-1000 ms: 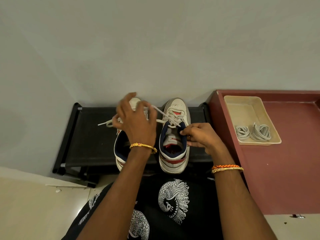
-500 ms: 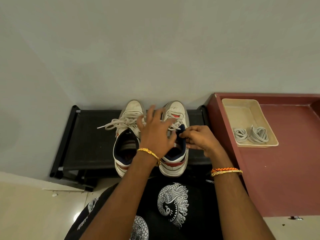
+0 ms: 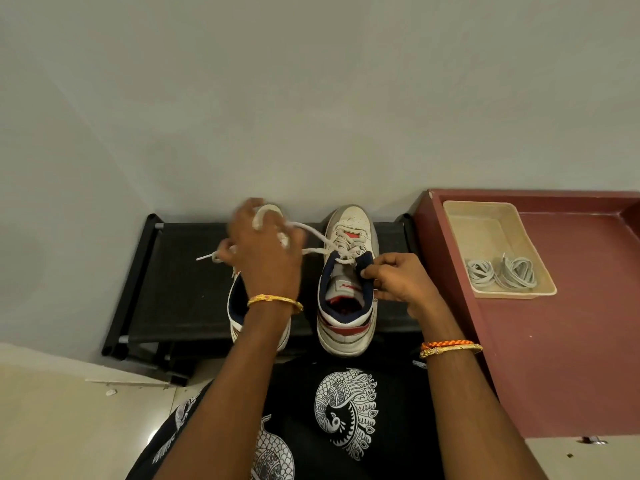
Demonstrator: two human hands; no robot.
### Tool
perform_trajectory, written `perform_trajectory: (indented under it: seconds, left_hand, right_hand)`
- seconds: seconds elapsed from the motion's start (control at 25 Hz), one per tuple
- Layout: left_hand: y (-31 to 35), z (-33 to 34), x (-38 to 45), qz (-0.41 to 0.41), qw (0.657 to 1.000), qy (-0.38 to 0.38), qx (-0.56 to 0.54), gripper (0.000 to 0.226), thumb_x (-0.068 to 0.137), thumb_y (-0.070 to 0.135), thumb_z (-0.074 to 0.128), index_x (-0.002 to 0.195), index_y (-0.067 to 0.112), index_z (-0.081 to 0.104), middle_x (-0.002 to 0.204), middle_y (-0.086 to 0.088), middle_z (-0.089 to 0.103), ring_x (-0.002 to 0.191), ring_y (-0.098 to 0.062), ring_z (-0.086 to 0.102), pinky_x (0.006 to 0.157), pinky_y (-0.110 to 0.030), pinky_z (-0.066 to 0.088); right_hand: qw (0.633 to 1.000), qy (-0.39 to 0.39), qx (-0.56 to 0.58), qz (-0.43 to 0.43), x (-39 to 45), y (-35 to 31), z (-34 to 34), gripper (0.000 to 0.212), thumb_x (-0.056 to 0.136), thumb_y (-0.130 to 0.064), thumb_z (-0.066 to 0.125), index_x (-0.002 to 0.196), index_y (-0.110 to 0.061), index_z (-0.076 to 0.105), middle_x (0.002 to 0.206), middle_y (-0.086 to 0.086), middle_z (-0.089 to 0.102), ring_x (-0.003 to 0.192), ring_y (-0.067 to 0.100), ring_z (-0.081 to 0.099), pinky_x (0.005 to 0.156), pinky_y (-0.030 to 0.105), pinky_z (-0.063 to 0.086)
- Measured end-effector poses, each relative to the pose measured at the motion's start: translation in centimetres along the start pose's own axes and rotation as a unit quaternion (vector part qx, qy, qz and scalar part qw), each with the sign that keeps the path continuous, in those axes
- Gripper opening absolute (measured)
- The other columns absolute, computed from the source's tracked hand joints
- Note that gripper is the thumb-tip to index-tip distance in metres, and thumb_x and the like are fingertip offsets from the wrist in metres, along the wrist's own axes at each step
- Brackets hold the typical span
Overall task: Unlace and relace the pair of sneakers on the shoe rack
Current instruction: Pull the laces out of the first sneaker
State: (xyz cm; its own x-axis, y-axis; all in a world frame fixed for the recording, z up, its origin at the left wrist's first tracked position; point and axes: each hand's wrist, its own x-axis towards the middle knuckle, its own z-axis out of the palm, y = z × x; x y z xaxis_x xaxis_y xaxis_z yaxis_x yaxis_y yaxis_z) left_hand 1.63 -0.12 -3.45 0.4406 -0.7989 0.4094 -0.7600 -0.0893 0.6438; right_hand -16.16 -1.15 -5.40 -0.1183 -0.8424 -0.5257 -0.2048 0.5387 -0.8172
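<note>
white sneakers, pair, side by side on the black shoe rack (image 3: 180,271), toes to the wall. right sneaker (image 3: 346,306) fully visible, navy collar, red stripe at heel. left sneaker (image 3: 239,306) mostly hidden under the left hand (image 3: 263,251).

left hand is raised over the left sneaker's toe, motion-blurred, fingers curled around a white lace (image 3: 311,233). lace runs taut from that hand across the gap to the right sneaker's upper eyelets. a loose lace end (image 3: 206,257) sticks out left of the hand, over the rack.

right hand (image 3: 398,282) sits at the right sneaker's right side, thumb and fingers pinching the navy collar edge beside the tongue.

cream tray (image 3: 491,216) on the maroon surface (image 3: 571,341) right of the rack, well apart from both hands, holds two coiled grey laces (image 3: 502,273).
</note>
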Motion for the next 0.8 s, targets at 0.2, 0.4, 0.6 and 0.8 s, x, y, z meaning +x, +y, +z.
perform_trajectory:
  seconds: [0.2, 0.4, 0.6, 0.8]
  left_hand:
    - [-1.9, -2.4, 1.0, -0.183, 0.979, 0.093, 0.007, 0.047, 0.077, 0.019, 0.059, 0.121, 0.007, 0.046, 0.134, -0.016, 0.039, 0.128, -0.031, 0.034, 0.100, -0.044, 0.024]
    - [0.5, -0.4, -2.4, 0.037, 0.986, -0.162, -0.006, 0.038, 0.079, 0.029, 0.064, 0.112, 0.012, 0.055, 0.114, -0.009, 0.054, 0.110, -0.025, 0.046, 0.092, -0.040, 0.042]
    - [0.1, 2.8, -3.8, -0.028, 0.964, -0.260, -0.049, 0.020, 0.081, 0.026, 0.064, 0.094, 0.013, 0.058, 0.094, -0.002, 0.059, 0.086, -0.020, 0.057, 0.076, -0.036, 0.050]
    - [0.0, 3.6, -4.2, -0.013, 0.975, -0.215, -0.057, 0.017, 0.087, 0.028, 0.060, 0.084, 0.013, 0.066, 0.083, -0.001, 0.062, 0.072, -0.013, 0.050, 0.064, -0.028, 0.040]
  right_hand:
    - [0.999, 0.023, -0.043, -0.025, 0.4, 0.6, 0.1, 0.006, 0.076, -0.011, 0.070, 0.079, -0.013, 0.066, 0.085, 0.010, 0.070, 0.082, 0.023, 0.068, 0.076, 0.043, 0.059]
    - [0.923, 0.118, -0.260, -0.257, -0.6, 0.3, 1.8, 0.036, 0.080, -0.017, 0.067, 0.116, -0.024, 0.063, 0.115, 0.003, 0.055, 0.103, 0.019, 0.055, 0.083, 0.031, 0.048]
    - [0.849, 0.153, -0.415, -0.290, -1.0, 0.0, 3.9, 0.027, 0.085, -0.026, 0.064, 0.111, -0.016, 0.065, 0.130, 0.005, 0.046, 0.122, 0.024, 0.037, 0.099, 0.039, 0.033]
    - [0.847, 0.195, -0.386, -0.310, -0.9, 0.2, 3.8, 0.016, 0.084, -0.027, 0.064, 0.093, -0.016, 0.071, 0.131, 0.004, 0.047, 0.119, 0.023, 0.042, 0.096, 0.041, 0.034]
